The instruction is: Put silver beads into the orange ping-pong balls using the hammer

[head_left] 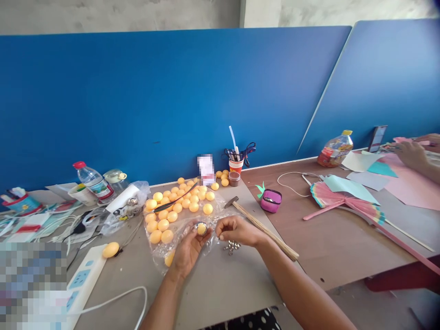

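My left hand is closed round an orange ball with a shiny silvery rim around its visible orange part. Just to the right, my right hand is pinched; whatever its fingertips hold is too small to make out. Below that hand lies a little heap of shiny silver pieces on the table. Several loose orange balls, like table tennis balls, lie on a clear plastic bag beyond my left hand. A hammer with a wooden handle rests just beyond my right hand and forearm.
A purple pouch and a paper cup of tools stand behind the hammer. To the left are a power strip, cables and a bottle. At right, pink fans lie near another person's hands.
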The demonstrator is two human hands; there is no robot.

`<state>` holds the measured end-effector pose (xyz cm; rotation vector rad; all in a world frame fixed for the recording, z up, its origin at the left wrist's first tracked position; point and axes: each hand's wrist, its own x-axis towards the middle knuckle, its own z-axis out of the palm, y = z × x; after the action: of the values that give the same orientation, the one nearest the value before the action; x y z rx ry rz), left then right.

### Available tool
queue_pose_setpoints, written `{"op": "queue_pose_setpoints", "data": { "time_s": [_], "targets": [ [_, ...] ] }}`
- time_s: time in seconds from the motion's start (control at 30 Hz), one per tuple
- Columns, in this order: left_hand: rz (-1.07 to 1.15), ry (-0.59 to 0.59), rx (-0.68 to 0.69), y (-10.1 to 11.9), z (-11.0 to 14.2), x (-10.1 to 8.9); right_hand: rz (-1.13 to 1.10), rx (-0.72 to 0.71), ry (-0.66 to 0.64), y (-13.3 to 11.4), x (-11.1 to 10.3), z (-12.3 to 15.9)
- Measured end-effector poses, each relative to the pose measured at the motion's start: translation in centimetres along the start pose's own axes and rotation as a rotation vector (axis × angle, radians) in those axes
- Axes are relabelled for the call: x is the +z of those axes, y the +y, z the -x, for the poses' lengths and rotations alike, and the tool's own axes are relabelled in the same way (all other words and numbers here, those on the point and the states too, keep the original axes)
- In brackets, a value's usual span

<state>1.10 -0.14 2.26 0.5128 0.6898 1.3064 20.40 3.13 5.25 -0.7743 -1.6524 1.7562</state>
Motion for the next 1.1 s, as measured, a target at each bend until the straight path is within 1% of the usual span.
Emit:
{"op": "queue_pose_setpoints", "data": {
  "time_s": [0.1, 0.23, 0.3, 0.43, 0.5, 0.67, 0.8, 0.93, 1.1],
  "targets": [
    [-0.051, -0.049, 0.007, -0.2, 0.2, 0.0, -0.070, -0.074, 0.088, 0.7, 1.0, -0.7],
    [-0.191, -0.098, 0.050, -0.4, 0.4, -0.2, -0.081, -0.063, 0.215, 1.1, 2.1, -1.3],
    [-0.273, -0.096, 0.078, -0.5, 0.4, -0.5, -0.041, -0.063, 0.266, 1.2, 2.4, -1.5],
    [-0.428, -0.079, 0.127, -0.6, 0.3, -1.0, 0.108, -0.071, 0.366, 1.5, 2.7, -1.7],
    [-0.472, -0.089, 0.152, -0.6, 0.1, -1.2, 0.138, -0.070, 0.384, 1.6, 2.7, -1.8],
    [-0.527, -0.112, 0.189, -0.8, 0.0, -1.2, 0.152, -0.071, 0.382, 1.4, 2.9, -1.7],
    [-0.565, -0.094, 0.200, -0.8, 0.0, -0.9, 0.241, -0.076, 0.397, 1.2, 3.0, -1.7],
    [-0.579, -0.084, 0.222, -0.8, 0.0, -0.7, 0.259, -0.073, 0.405, 1.5, 3.0, -1.7],
    [-0.597, -0.070, 0.227, -1.1, -0.2, -0.9, 0.234, -0.005, 0.430, 2.0, 3.0, -1.9]
  ]
}}
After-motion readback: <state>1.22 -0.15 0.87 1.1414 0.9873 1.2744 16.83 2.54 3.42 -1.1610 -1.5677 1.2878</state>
